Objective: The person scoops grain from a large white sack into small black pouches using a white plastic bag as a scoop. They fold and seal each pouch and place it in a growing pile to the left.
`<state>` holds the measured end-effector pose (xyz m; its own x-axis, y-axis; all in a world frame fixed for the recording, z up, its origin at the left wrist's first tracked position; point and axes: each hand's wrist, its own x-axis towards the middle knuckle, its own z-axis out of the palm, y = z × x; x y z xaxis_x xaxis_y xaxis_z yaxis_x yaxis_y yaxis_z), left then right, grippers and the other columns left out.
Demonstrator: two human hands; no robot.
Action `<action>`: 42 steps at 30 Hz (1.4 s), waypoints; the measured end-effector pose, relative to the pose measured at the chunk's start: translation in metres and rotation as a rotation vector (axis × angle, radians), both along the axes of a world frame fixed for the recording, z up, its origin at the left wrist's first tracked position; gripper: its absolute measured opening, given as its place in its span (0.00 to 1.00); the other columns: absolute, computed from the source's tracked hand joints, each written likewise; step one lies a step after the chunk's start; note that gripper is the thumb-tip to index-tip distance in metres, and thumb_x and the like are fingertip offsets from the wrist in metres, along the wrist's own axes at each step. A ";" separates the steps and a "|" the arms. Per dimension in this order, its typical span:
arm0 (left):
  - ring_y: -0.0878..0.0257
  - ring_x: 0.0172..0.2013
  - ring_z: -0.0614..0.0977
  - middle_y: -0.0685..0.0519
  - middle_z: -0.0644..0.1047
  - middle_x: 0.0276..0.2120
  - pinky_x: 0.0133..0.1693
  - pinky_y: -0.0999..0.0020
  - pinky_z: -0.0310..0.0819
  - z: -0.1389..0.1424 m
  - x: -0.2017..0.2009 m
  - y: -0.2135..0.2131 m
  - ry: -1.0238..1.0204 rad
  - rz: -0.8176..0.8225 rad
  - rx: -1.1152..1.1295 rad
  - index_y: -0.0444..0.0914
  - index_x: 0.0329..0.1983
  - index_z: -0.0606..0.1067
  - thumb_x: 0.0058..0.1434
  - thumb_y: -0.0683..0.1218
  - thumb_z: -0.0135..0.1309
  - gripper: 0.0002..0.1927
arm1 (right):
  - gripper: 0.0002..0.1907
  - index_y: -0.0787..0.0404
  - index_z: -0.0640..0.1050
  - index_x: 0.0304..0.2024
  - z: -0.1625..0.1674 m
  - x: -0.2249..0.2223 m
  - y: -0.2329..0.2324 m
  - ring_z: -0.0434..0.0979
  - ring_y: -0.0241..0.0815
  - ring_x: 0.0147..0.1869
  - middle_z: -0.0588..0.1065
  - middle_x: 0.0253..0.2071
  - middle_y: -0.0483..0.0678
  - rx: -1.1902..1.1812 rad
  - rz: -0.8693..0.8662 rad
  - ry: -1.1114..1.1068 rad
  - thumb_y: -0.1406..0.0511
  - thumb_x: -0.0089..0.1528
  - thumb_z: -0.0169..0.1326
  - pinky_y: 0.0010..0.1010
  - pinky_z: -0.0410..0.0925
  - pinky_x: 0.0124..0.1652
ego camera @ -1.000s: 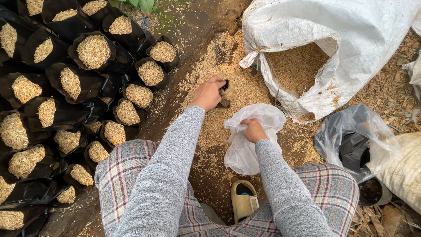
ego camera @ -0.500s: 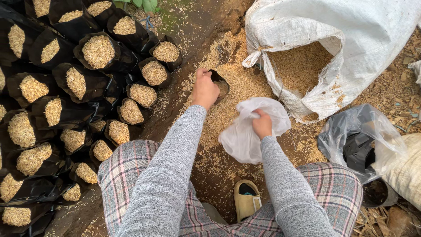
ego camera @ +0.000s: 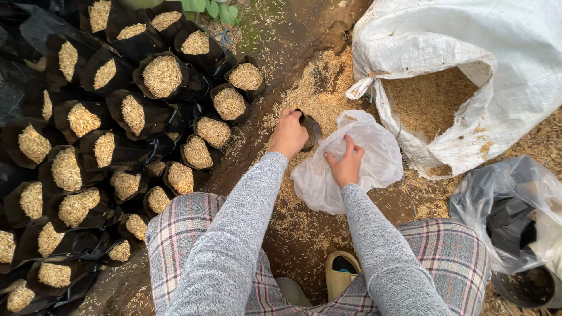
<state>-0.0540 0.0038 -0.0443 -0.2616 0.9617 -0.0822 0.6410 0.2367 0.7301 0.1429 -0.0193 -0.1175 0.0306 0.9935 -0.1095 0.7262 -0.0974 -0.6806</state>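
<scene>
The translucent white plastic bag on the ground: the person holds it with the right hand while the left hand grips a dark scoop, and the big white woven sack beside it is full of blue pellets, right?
Not quite. The head view shows the big white woven sack holding tan husks, not blue pellets. The rest stands: the right hand holds the translucent white plastic bag, and the left hand has its grip on a dark scoop.

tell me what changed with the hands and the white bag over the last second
The left hand, gripping a small dark scoop, drew back from the husk pile toward the white plastic bag. The right hand kept hold of the bag, which now lies more spread out. The big white sack and the filled black bags stayed put.
</scene>
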 end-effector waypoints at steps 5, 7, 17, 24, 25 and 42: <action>0.45 0.50 0.80 0.48 0.73 0.58 0.54 0.53 0.73 0.009 -0.003 -0.005 0.072 -0.136 -0.128 0.38 0.53 0.79 0.52 0.35 0.51 0.23 | 0.43 0.48 0.64 0.67 0.001 -0.013 0.001 0.69 0.65 0.60 0.60 0.61 0.60 -0.016 -0.060 -0.050 0.63 0.52 0.68 0.48 0.66 0.59; 0.44 0.50 0.79 0.46 0.73 0.59 0.54 0.53 0.71 0.007 -0.003 -0.005 0.019 -0.127 -0.137 0.36 0.54 0.78 0.51 0.35 0.51 0.24 | 0.43 0.49 0.63 0.67 0.002 -0.017 -0.001 0.68 0.67 0.59 0.59 0.61 0.60 -0.043 -0.079 -0.061 0.65 0.51 0.68 0.49 0.65 0.58; 0.47 0.58 0.77 0.41 0.72 0.61 0.62 0.63 0.68 -0.019 0.001 0.005 -0.157 0.013 0.026 0.27 0.57 0.75 0.54 0.37 0.54 0.25 | 0.30 0.49 0.73 0.59 -0.006 -0.006 -0.007 0.73 0.61 0.57 0.67 0.54 0.60 -0.012 -0.105 -0.007 0.67 0.54 0.65 0.44 0.69 0.57; 0.48 0.60 0.75 0.42 0.71 0.62 0.63 0.62 0.66 -0.003 0.011 0.007 -0.161 -0.073 0.075 0.27 0.59 0.74 0.52 0.33 0.50 0.28 | 0.37 0.62 0.65 0.65 0.022 0.041 0.036 0.76 0.47 0.58 0.68 0.62 0.55 -0.331 -0.069 0.513 0.72 0.54 0.63 0.36 0.72 0.54; 0.47 0.60 0.74 0.42 0.71 0.62 0.63 0.62 0.65 -0.003 0.013 0.008 -0.151 -0.092 0.093 0.27 0.59 0.74 0.52 0.32 0.49 0.28 | 0.40 0.62 0.61 0.68 0.028 0.047 0.041 0.75 0.43 0.59 0.62 0.65 0.52 -0.387 -0.049 0.578 0.74 0.55 0.62 0.34 0.73 0.54; 0.49 0.60 0.75 0.44 0.73 0.61 0.65 0.63 0.65 0.007 0.041 0.007 -0.209 -0.232 0.051 0.28 0.58 0.75 0.50 0.33 0.51 0.27 | 0.31 0.63 0.70 0.59 0.088 0.066 0.064 0.78 0.39 0.53 0.76 0.51 0.45 -0.279 0.281 0.799 0.77 0.53 0.60 0.32 0.71 0.52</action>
<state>-0.0133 0.0109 -0.0368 -0.0174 0.9980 -0.0614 0.5085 0.0617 0.8589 0.2093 0.0448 -0.0291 -0.3997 0.8865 -0.2331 0.0668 -0.2254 -0.9720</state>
